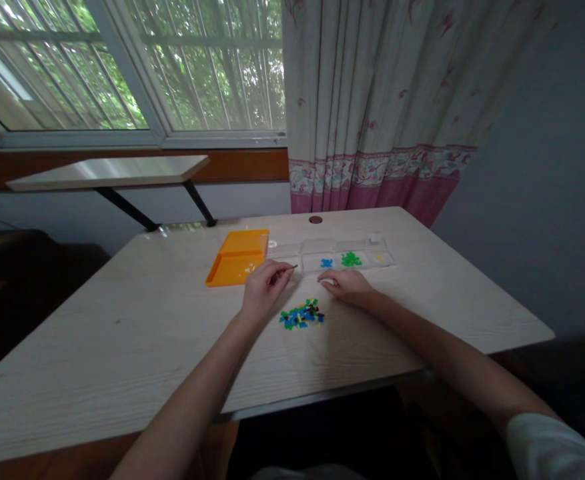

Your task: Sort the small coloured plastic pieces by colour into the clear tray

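My left hand (263,288) is pinched on a small dark piece (295,267), held at the left end of a clear plastic box (309,267). My right hand (348,285) hovers in front of the same box with its fingertips together; whether anything small is between them is hard to make out. In the box, blue pieces (327,263), green pieces (351,259) and a few yellow pieces (381,258) lie in separate compartments. On the table between my forearms is a mixed pile of small pieces (299,316) in blue, green, yellow and dark colours.
An orange tray (243,242) with small white pieces in its front part lies just left of my left hand. The pale wooden table (172,333) has a round cable hole (315,220) at the back. A raised shelf (112,171) stands at the back left, below the window.
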`<state>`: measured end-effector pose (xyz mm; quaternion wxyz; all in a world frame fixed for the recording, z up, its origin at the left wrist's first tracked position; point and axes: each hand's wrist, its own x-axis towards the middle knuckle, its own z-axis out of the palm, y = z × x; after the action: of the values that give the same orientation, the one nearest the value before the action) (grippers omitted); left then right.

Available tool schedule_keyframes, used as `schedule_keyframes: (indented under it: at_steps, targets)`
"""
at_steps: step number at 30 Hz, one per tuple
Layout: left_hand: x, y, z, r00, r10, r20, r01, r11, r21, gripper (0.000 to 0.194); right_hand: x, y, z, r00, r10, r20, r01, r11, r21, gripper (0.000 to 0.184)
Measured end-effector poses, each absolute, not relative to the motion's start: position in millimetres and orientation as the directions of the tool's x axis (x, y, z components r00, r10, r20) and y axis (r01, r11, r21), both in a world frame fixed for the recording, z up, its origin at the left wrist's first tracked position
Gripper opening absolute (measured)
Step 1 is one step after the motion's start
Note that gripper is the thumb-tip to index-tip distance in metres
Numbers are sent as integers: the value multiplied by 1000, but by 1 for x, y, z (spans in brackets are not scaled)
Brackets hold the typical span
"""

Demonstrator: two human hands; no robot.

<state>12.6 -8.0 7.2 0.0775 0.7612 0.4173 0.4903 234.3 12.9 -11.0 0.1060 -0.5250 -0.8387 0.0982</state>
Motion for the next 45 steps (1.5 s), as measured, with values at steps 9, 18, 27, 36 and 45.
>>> schedule_keyframes:
  at_steps: [9, 18, 27, 36, 45]
  targets:
    - [11, -8, 8, 152, 721, 676, 588, -616, 525, 14, 233, 10, -12, -454, 888, 77, 840, 455, -297, 32]
    - [1, 10, -8, -132, 857, 498, 787, -215, 578, 18, 232, 11, -14, -453, 888, 81, 847, 457, -271, 28]
    - [6, 8, -10, 122, 811, 572, 733, -462, 499, 15, 231, 16, -25, -372, 892, 256, 602, 442, -665, 29]
    - [31, -14, -8, 470, 668, 576, 627, -712, 314, 17, 216, 18, -30, -353, 933, 67, 145, 125, -982, 46]
    - [31, -13, -7, 447, 634, 631, 614, -730, 299, 16, 211, 13, -20, -364, 930, -51, 77, -24, -997, 42]
